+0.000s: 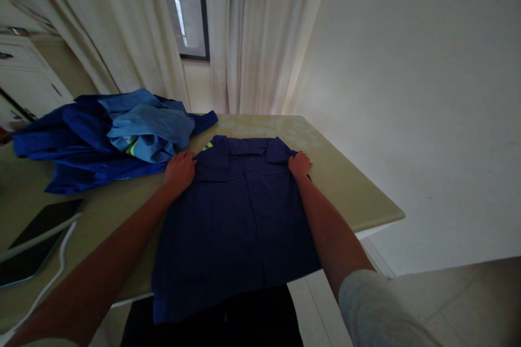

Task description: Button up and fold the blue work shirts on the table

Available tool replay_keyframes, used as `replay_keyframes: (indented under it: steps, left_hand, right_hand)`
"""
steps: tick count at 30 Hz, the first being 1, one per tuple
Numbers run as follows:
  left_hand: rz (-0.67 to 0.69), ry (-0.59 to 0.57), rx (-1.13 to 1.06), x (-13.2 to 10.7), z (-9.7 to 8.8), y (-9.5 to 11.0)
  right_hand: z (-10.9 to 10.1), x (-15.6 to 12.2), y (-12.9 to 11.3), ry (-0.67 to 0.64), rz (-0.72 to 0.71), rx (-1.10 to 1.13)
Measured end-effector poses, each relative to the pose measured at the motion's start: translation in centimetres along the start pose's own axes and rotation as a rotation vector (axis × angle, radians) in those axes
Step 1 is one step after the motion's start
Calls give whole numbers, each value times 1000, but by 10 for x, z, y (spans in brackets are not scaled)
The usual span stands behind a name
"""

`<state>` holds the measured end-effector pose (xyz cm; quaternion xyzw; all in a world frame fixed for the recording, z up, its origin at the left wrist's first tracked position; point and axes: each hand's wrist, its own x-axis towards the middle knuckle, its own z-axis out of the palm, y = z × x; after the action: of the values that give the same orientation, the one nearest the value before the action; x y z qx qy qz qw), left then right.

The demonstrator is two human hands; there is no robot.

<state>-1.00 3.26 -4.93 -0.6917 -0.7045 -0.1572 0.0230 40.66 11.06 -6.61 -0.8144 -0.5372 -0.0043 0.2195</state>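
Note:
A dark navy button-up shirt (244, 217) lies front side up on the table, its collar at the far end and its hem hanging over the near edge. A yellow-green striped patch shows by its left shoulder. My left hand (179, 172) has its fingers closed on the shirt's left edge near the shoulder. On the opposite edge, just below the collar, my right hand (300, 165) grips the cloth with curled fingers. The sleeves are not visible, and the fingertips of both hands are partly hidden.
Rumpled bright blue clothing (81, 130) is heaped at the back left, with a lighter blue garment (150, 124) on top. A dark tablet (40, 238) and a white cable (61, 260) lie at the left. The pale table (350, 195) ends beside a white wall (427, 108).

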Motion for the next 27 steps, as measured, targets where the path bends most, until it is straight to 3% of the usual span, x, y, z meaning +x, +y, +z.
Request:
replay_keyframes:
  steps: [3,6,9,11,15,18,20,22,25,27]
  left_hand:
    - [149,-117,29,-20,3,-16]
    - [203,-172,-14,-54,-6,-26]
    - [214,-104,-119,-114,-26,-26]
    - [189,-62,-227,-172,-34,-25]
    - [-77,27,-432,-298,-19,-29]
    - [-340,-32,-578,-359,2,-27]
    - [-428,-58,-681,-374,11,-20]
    - [-444,-54,-805,-373,15,-11]
    - [-498,-59,-973,-356,14,-1]
    - [-543,-103,-1025,-344,10,2]
  right_hand:
    - [-4,-2,2,12,-12,62]
    - [-16,-8,4,160,-95,180]
    - [-38,-26,18,260,-291,305]
    - [-58,-48,41,227,-393,376]
    - [-99,-119,111,129,-339,417]
    - [-116,-183,161,167,-123,446]
    - [-115,-220,184,168,5,488]
    - [-108,-245,197,125,93,562]
    - [-95,-257,200,-2,137,700]
    - [-92,-253,195,22,85,665]
